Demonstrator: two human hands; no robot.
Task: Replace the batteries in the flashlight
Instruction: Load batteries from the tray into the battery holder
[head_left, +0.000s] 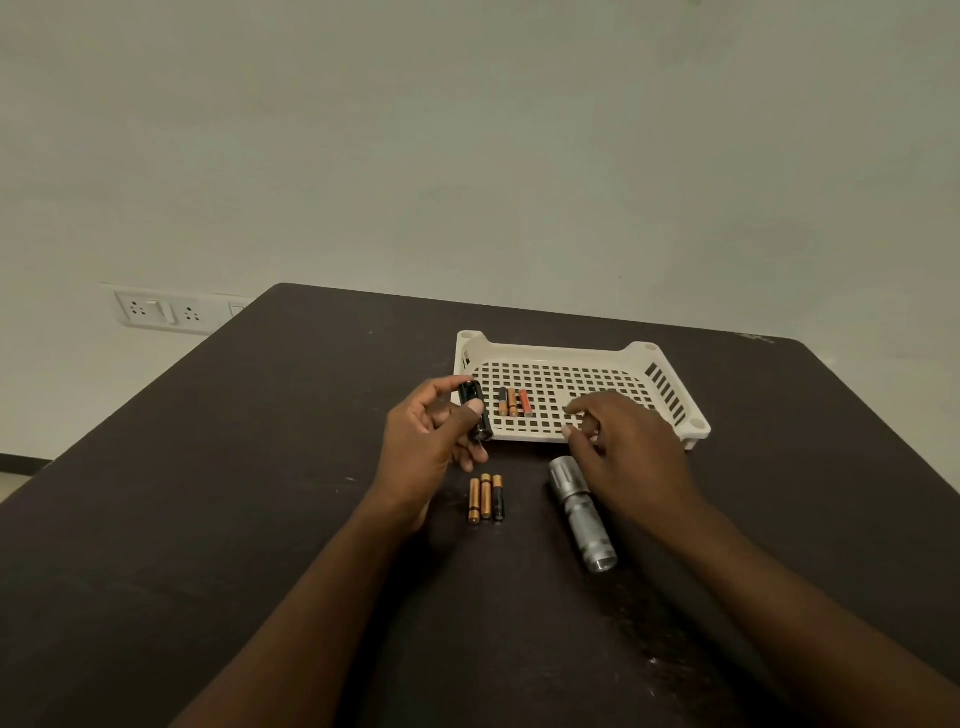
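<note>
My left hand (428, 441) grips a black battery holder (475, 410), held just at the near left corner of the tray. My right hand (631, 449) hovers over the tray's near edge with fingers loosely spread and nothing visibly in it. Under that hand, the silver flashlight body (584, 514) lies on the table, its open end toward me. Three batteries (486, 498) lie side by side on the table between my hands. Three more batteries (514, 402) lie in the white perforated tray (670, 400).
The dark table (234, 493) stands against a pale wall. A white socket strip (166, 310) is on the wall at the left, past the table's far left edge.
</note>
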